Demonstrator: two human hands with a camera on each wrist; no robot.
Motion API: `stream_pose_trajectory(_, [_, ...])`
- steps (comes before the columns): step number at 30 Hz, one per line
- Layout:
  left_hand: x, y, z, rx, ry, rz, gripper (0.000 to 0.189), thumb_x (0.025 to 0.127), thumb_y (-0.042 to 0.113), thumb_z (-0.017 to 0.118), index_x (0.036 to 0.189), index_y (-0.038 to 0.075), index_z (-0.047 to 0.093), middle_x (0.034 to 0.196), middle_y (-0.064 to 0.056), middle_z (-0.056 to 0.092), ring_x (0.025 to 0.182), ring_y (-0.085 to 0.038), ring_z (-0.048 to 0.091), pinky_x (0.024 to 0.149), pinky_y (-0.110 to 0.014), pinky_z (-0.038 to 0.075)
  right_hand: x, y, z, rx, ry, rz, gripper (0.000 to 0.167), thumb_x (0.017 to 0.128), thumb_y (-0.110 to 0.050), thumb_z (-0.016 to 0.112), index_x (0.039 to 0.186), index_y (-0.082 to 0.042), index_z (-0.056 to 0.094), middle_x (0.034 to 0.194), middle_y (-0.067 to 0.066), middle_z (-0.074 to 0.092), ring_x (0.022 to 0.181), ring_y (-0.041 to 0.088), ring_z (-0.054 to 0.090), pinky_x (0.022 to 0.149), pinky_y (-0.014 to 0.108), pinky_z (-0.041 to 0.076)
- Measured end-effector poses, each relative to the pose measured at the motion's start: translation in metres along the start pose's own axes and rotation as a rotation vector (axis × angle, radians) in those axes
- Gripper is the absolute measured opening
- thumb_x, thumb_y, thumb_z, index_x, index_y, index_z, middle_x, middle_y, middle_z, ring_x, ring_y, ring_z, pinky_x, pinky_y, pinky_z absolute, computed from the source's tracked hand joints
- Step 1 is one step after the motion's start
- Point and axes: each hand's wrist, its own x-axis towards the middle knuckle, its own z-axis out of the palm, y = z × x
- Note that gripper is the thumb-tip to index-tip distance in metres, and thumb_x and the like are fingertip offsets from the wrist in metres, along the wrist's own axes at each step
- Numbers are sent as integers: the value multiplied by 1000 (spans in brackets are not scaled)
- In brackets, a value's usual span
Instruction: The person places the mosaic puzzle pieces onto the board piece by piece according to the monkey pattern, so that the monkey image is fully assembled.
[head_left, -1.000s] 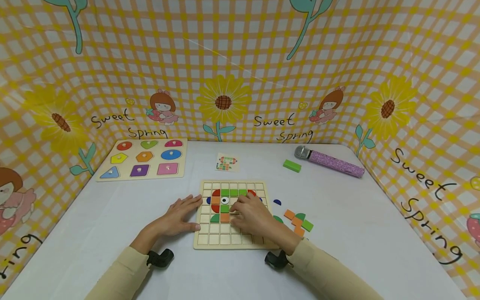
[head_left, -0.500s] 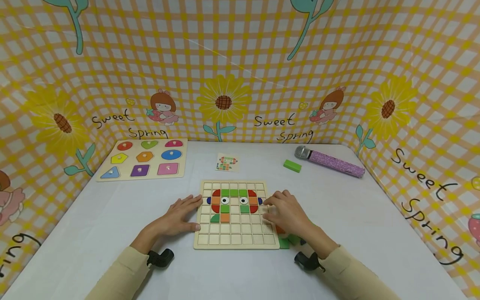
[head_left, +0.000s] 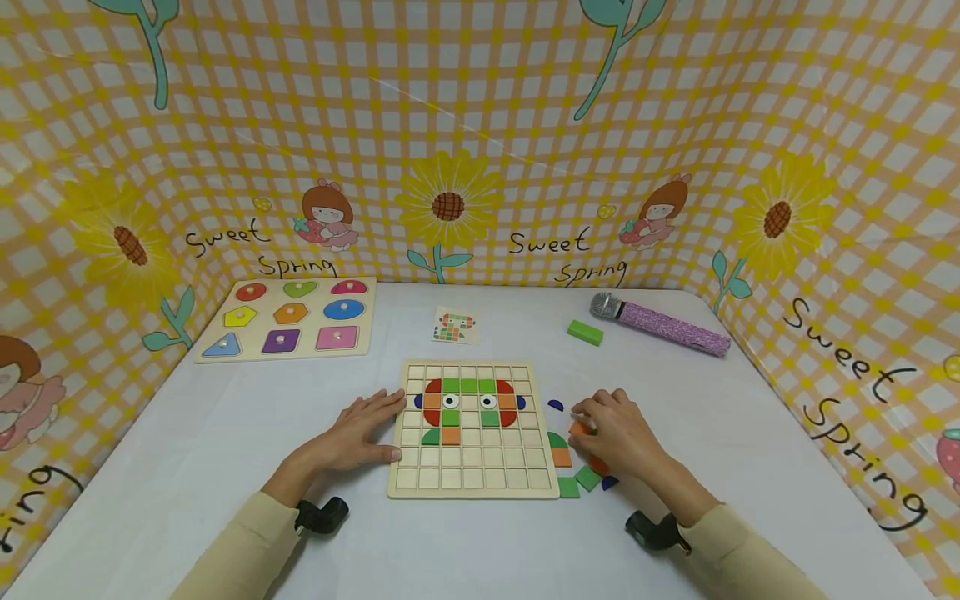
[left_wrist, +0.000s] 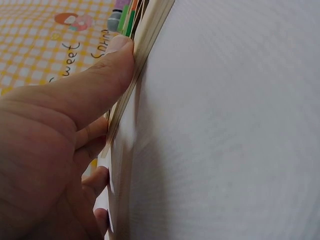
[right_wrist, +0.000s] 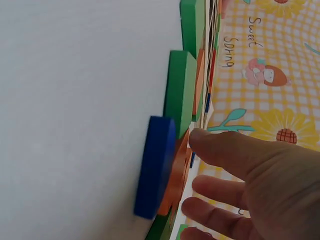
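Note:
A wooden grid board (head_left: 480, 477) lies on the table, with coloured tiles set in it as a face-like figure with two eye tiles (head_left: 487, 402). My left hand (head_left: 360, 433) rests along the board's left edge, fingers straight, thumb touching its side in the left wrist view. Right of the board, my right hand (head_left: 618, 433) hovers over loose tiles, its thumb and fingers apart. Under and beside it are orange tiles (head_left: 561, 457), a green square tile (head_left: 588, 477) and a blue half-round tile (right_wrist: 156, 167). Part of the pile is hidden by the hand.
A pattern card (head_left: 454, 325) lies behind the board. At the back left is a knobbed shape puzzle (head_left: 315, 321). A green block (head_left: 585, 332) and a purple glittery microphone (head_left: 671, 327) lie at the back right. Patterned cloth walls (head_left: 480, 117) surround the white table.
My right hand has moved right, from over the board to the loose tiles beside it, uncovering the figure's right side. The left hand stays at the board's edge.

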Motion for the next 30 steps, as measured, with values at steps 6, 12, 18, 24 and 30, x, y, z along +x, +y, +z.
stream_pose_trajectory(6, [1, 0, 1, -4, -2, 3, 78, 83, 33, 70, 147, 9, 32, 157, -8, 25, 147, -35, 12, 119, -57, 2, -3, 7, 3, -8, 4, 9, 37, 76, -31, 76, 103, -7, 69, 99, 8, 63, 91, 26, 47, 72, 36, 39])
stream_pose_trajectory(12, [1, -1, 0, 4, 4, 6, 79, 83, 33, 70, 147, 8, 32, 157, -10, 25, 147, -36, 13, 119, -58, 3, -3, 12, 3, 1, -5, 27, 30, 77, -28, 74, 100, -8, 71, 98, 8, 64, 92, 27, 48, 74, 39, 41])
stream_pose_trajectory(18, [0, 0, 1, -6, -4, 3, 79, 83, 34, 70, 147, 8, 32, 157, -10, 25, 147, -37, 12, 118, -58, 2, -4, 14, 2, -11, -2, 19, 25, 78, -25, 73, 96, -8, 72, 97, 9, 65, 91, 27, 50, 75, 43, 43])
stream_pose_trajectory(24, [0, -1, 1, -8, -4, 3, 79, 83, 33, 70, 147, 7, 32, 157, -10, 25, 147, -37, 12, 118, -59, 2, -4, 14, 2, -17, 17, 13, 23, 77, -24, 74, 93, -8, 73, 95, 8, 66, 92, 28, 52, 76, 44, 45])
stream_pose_trajectory(30, [1, 0, 1, -5, -5, -1, 78, 83, 33, 70, 147, 8, 32, 157, -8, 25, 147, -36, 12, 119, -58, 2, -4, 10, 0, -1, 34, -6, 25, 77, -26, 74, 95, -9, 73, 96, 8, 67, 93, 27, 52, 77, 43, 45])
